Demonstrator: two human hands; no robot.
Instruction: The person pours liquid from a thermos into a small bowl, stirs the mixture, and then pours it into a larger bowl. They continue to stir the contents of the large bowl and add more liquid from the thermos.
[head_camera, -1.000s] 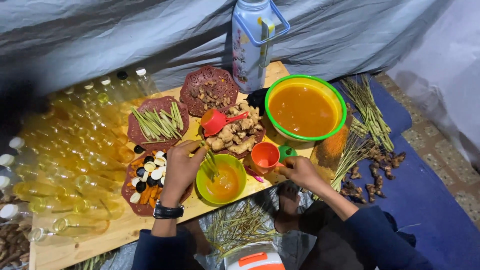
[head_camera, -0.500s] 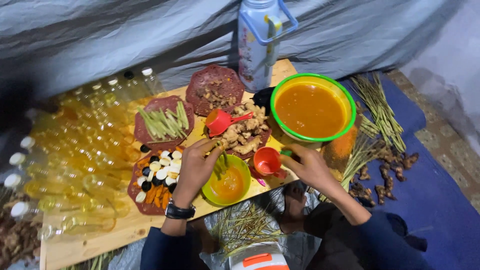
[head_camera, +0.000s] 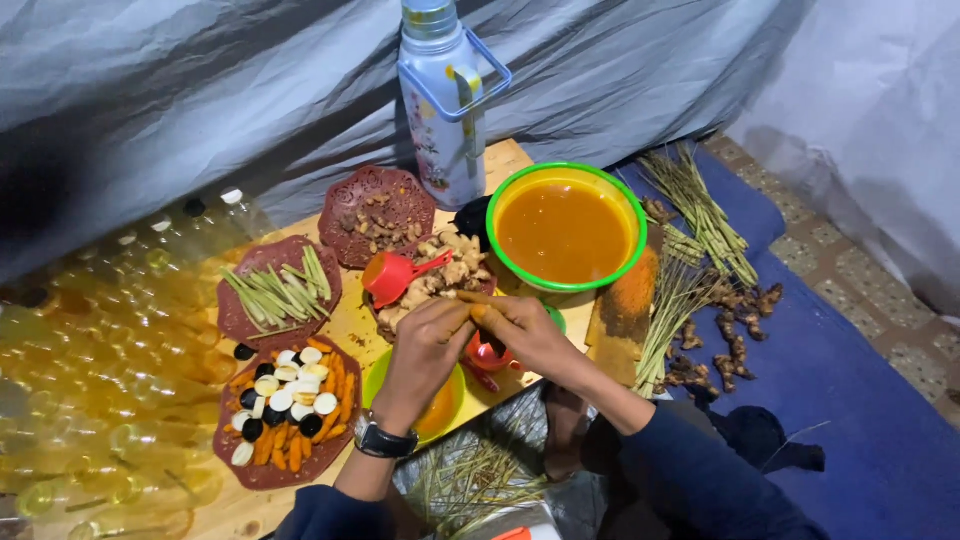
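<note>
My left hand (head_camera: 428, 350), with a dark watch (head_camera: 383, 439) on its wrist, and my right hand (head_camera: 528, 335) meet fingertip to fingertip. Between them they pinch a thin yellowish stick (head_camera: 470, 299); the fingers of the right hand are stained yellow. Right under the hands stand a small orange cup (head_camera: 489, 354) and a small green bowl (head_camera: 445, 408) of orange liquid, both partly hidden. Just beyond are a red scoop (head_camera: 390, 275) and a plate of pale root pieces (head_camera: 445, 272).
A large green bowl (head_camera: 566, 169) of orange liquid stands at the back right beside a tall flask (head_camera: 440, 100). Red plates hold green stalks (head_camera: 275, 290), seeds (head_camera: 378, 215) and mixed slices (head_camera: 285, 410). Bottles of yellow liquid (head_camera: 90, 350) lie left; stalk bundles (head_camera: 700, 220) and roots (head_camera: 740, 310) lie right on a blue mat (head_camera: 850, 400).
My left hand has lifted away from the small green bowl and my right hand has left the orange cup; the two have come together above them. The camera has tilted.
</note>
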